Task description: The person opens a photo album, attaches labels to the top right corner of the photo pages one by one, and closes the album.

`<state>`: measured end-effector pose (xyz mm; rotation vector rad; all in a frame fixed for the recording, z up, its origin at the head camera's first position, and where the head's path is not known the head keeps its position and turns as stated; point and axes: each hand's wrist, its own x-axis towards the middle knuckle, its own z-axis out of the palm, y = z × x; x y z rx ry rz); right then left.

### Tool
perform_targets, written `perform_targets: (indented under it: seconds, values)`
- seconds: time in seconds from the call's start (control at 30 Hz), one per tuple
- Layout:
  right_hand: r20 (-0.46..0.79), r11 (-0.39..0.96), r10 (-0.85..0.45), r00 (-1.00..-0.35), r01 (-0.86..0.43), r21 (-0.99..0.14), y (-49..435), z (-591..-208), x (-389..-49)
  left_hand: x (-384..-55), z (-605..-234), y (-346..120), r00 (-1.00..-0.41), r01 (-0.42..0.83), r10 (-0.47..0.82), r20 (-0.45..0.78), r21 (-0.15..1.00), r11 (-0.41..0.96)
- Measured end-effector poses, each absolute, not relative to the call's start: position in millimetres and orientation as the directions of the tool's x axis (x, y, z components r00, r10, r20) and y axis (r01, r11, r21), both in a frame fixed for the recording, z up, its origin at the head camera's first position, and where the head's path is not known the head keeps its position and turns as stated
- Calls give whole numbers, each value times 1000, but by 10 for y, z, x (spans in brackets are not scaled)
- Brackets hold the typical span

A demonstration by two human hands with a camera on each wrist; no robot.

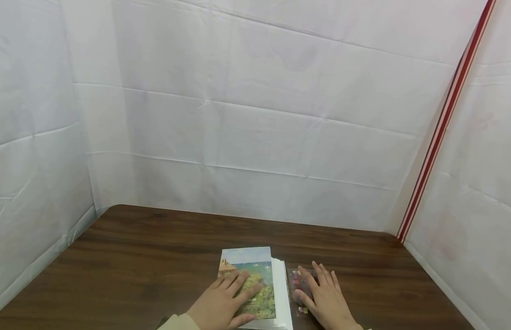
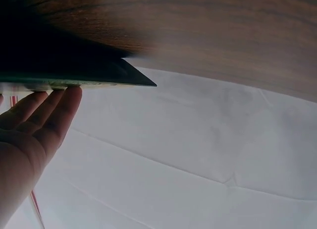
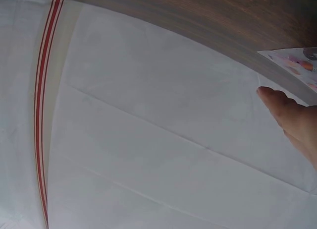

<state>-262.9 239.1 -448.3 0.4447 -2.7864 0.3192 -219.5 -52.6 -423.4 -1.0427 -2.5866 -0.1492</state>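
I see left hand (image 1: 226, 299) spread flat on picture-covered book (image 1: 260, 269), right hand (image 1: 329, 300) fingers extended over patterned sheet (image 1: 301, 284). I judge book stiff, slick, best gripped by edges; sheet light, flimsy.

The dark brown wood-grain table (image 1: 156, 261) carried 1 flat white item (image 1: 283, 291) under a booklet with a painted seascape cover (image 1: 251, 259), and just beside them 1 sheet with colourful patches (image 1: 296, 278).

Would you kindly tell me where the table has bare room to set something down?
The table is bare left of the picture-covered booklet, behind it toward the white sheeting, and right of the right hand. The near middle is crowded: left hand on the booklet, right hand over a patterned sheet.
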Motion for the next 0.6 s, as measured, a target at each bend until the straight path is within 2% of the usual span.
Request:
perform_targets:
  seconds: [0.23,0.6]
  values:
    - [341,909,-295,-892,-372,-186,2306,-4454,-2651,-2211,-4244,-506,-653,674,655,379,-104,732]
    - [400,789,-475,-784,-581,-202,2047,-4418,-2472,-2224,-4283,-442,-628,668,659,415,-149,729]
